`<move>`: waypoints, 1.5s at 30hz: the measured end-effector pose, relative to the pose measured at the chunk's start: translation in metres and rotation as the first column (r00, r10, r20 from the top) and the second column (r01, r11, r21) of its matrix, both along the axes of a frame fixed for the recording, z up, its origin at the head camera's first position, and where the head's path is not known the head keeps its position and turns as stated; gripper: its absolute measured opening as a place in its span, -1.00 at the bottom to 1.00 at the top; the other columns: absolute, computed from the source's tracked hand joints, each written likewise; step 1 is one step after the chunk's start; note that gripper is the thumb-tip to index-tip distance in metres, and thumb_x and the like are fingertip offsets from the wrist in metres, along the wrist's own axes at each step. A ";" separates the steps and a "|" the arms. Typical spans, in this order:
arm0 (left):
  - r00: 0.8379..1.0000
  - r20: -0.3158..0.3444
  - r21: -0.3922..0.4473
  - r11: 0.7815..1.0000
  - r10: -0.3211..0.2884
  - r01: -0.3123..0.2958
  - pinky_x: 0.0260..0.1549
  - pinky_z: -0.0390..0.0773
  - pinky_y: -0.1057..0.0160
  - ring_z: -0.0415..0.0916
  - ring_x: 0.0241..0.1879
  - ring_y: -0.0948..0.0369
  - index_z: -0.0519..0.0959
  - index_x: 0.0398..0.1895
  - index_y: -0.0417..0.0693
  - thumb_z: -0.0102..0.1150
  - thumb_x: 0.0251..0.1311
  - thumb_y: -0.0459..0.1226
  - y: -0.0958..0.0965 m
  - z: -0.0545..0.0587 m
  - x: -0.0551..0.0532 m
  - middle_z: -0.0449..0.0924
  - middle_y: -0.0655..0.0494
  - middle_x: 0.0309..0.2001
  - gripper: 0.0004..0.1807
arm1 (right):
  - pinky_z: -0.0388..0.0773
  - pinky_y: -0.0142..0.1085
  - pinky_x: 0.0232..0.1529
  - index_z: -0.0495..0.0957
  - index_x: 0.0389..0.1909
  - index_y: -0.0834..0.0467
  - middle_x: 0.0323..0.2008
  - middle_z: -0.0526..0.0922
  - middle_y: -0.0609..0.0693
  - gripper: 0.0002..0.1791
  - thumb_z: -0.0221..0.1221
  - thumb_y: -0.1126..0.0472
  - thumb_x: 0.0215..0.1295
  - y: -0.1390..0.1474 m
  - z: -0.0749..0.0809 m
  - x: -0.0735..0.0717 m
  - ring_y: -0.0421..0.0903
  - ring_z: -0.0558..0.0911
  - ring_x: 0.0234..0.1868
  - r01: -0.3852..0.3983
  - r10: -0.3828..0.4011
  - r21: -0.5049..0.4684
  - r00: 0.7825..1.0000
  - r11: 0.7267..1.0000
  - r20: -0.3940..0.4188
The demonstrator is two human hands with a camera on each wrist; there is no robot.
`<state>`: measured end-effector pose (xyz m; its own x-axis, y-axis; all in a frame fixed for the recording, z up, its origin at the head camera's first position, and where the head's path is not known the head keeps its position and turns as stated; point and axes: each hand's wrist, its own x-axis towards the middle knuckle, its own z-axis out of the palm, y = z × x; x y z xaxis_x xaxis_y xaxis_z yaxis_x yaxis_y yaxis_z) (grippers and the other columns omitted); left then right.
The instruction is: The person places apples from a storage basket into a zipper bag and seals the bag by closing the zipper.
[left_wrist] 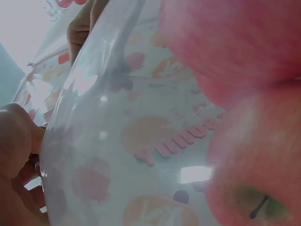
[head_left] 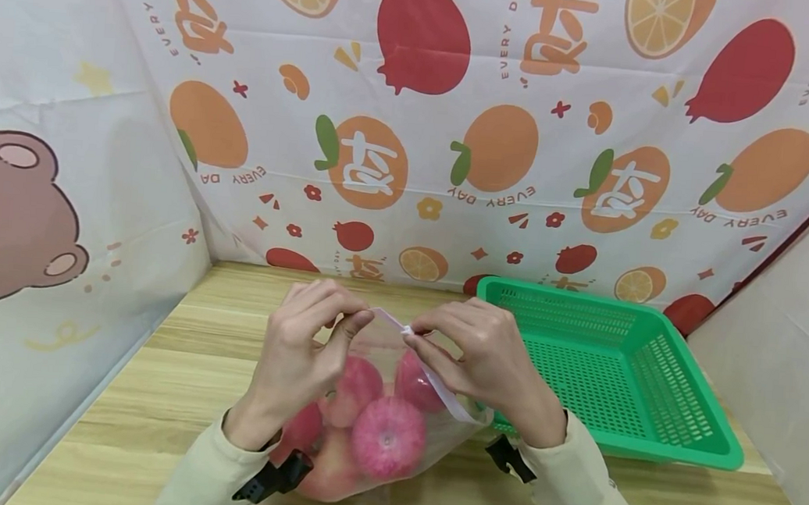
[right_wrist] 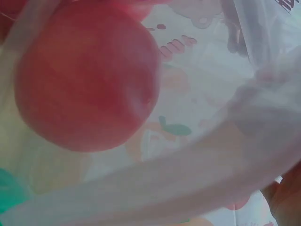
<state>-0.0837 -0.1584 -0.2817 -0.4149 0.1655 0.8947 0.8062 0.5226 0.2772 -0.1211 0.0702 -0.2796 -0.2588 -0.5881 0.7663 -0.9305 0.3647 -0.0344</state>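
Observation:
A clear plastic zip bag (head_left: 443,443) holds several red-pink apples (head_left: 388,439) on the table, its mouth raised toward me. My left hand (head_left: 302,355) pinches one end of the pale zip strip between thumb and index finger. A small white slider (head_left: 408,330) sits on the strip, and my right hand (head_left: 485,356) pinches it between thumb and forefinger. From the left wrist, the bag's clear wall bulges past the apples (left_wrist: 254,155), with my left hand (left_wrist: 16,155) at its edge. In the right wrist view an apple (right_wrist: 89,80) shows through the plastic.
A green perforated plastic basket (head_left: 644,449) stands to the right, close beside the bag. The wooden table (head_left: 155,391) ends at a fruit-printed cloth (head_left: 420,230) behind, with a bear-printed cloth (head_left: 19,218) on the left.

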 end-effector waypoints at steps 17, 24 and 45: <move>0.996 0.085 -0.084 0.996 -0.028 0.035 -0.22 0.32 0.32 0.43 -0.35 0.29 0.66 -0.19 -0.09 0.04 0.46 0.02 -0.002 -0.003 -0.004 0.51 0.20 -0.36 -0.61 | 0.51 -0.46 -0.46 0.68 -0.27 0.08 -0.38 0.73 -0.15 -0.87 0.44 0.20 0.21 0.002 -0.003 -0.002 -0.29 0.65 -0.43 0.047 -0.049 0.057 0.998 0.997 0.043; 0.998 0.062 -0.044 0.998 -0.031 0.034 -0.27 0.25 0.32 0.42 -0.39 0.28 0.72 -0.29 -0.08 0.25 0.34 -0.13 0.000 -0.006 -0.006 0.57 0.21 -0.40 -0.79 | 0.53 -0.49 -0.44 0.71 -0.19 0.10 -0.35 0.74 -0.13 -0.83 0.44 0.19 0.22 0.002 -0.005 -0.003 -0.29 0.67 -0.39 0.027 -0.029 0.040 0.997 0.999 0.070; 0.996 -0.001 -0.064 0.994 0.088 -0.088 -0.26 0.37 0.27 0.65 -0.41 0.22 0.77 -0.40 -0.13 0.50 0.07 -0.37 0.000 -0.007 -0.006 0.75 0.13 -0.42 -0.94 | 0.52 -0.42 -0.47 0.73 -0.28 0.07 -0.40 0.76 -0.16 -0.85 0.43 0.09 0.24 -0.004 -0.008 0.000 -0.28 0.66 -0.46 0.084 -0.085 0.043 0.996 0.996 0.036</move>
<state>-0.0893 -0.1584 -0.2887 -0.4317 0.1847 0.8829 0.7558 0.6083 0.2423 -0.1212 0.0667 -0.2874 -0.3375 -0.5941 0.7302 -0.8946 0.4437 -0.0524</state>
